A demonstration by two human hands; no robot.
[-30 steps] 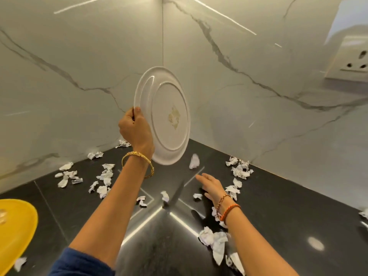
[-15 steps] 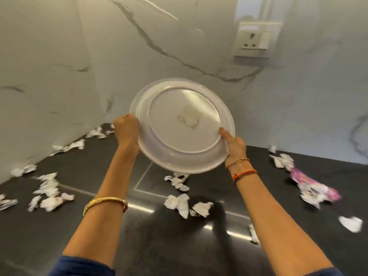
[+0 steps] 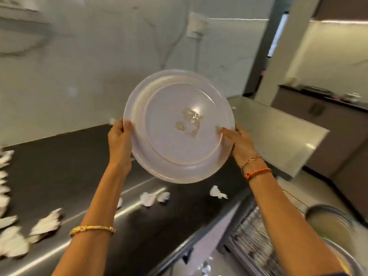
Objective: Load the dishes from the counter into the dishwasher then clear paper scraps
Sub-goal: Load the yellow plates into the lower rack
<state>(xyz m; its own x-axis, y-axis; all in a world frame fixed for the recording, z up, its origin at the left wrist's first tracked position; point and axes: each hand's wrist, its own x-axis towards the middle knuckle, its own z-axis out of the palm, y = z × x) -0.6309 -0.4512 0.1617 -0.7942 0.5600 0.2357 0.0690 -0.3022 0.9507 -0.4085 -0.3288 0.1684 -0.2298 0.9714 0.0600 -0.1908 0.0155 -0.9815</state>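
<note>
Gripping plate point(image 3: 179, 148) rim between left hand point(image 3: 119, 140), right hand point(image 3: 242, 145) fingers.

White plate point(image 3: 179, 148) tilted, underside showing, midair.

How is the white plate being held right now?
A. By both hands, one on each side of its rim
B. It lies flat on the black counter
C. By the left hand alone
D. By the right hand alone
A: the left hand and the right hand grip opposite edges of the white plate, lifted above the counter.
</note>
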